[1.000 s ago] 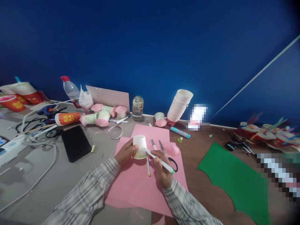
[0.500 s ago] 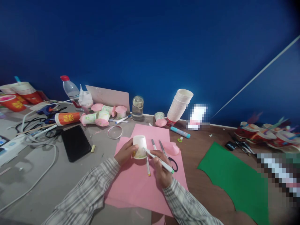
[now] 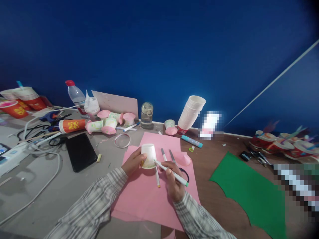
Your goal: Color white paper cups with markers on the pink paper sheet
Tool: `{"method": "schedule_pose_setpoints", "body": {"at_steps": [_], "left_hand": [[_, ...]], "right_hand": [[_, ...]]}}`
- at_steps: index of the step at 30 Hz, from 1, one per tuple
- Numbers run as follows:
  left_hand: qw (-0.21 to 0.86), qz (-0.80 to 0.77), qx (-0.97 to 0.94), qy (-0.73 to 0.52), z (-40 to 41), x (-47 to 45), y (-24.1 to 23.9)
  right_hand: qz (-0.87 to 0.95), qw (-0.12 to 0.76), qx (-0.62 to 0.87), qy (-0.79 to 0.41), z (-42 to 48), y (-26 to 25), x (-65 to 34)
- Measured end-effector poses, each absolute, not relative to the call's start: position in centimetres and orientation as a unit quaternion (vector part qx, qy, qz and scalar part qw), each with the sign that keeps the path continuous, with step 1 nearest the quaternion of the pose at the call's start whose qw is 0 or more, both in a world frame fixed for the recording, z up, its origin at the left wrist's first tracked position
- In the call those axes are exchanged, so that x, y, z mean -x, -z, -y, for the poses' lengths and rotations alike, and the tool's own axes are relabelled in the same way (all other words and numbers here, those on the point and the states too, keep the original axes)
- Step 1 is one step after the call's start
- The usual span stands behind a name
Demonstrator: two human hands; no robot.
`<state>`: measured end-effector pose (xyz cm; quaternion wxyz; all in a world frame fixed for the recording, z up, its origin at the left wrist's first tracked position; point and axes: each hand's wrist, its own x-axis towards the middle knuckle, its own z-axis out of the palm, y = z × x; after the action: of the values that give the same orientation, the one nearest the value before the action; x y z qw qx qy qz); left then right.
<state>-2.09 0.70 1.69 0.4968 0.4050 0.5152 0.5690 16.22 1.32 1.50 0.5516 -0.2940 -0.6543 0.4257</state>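
My left hand [image 3: 135,161] is closed round the left side of a white paper cup [image 3: 149,154], held upside down with its rim low. Faint green and yellow marks show near that rim. In my right hand [image 3: 173,181] is a white marker pen [image 3: 175,176] with a green end; its tip is at the cup's right side. Pink paper sheets [image 3: 149,202] lie beneath both hands. Scissors [image 3: 184,173] with black handles are partly hidden behind my right hand. A marker with a yellow end [image 3: 158,179] and a grey-capped one [image 3: 163,154] rest on the pink paper.
Green paper [image 3: 251,196] lies to the right. A leaning stack of white cups [image 3: 190,113], a glass jar [image 3: 147,116] and several decorated cups [image 3: 109,125] stand along the wall. A black phone [image 3: 81,152], cables and a power strip [image 3: 12,161] are at left.
My right hand has shifted slightly right and down with the marker pen, its tip now nearer the cup's right edge. My left hand still holds the cup in the same place.
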Motion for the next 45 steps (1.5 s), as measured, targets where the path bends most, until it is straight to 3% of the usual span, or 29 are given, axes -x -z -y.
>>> {"method": "schedule_pose_setpoints", "body": {"at_steps": [45], "left_hand": [[0.477,-0.521,-0.421,-0.569,-0.77,2.23,-0.94]], "right_hand": [[0.673,0.551,0.273,-0.411,-1.33,-2.05,-15.85]]}}
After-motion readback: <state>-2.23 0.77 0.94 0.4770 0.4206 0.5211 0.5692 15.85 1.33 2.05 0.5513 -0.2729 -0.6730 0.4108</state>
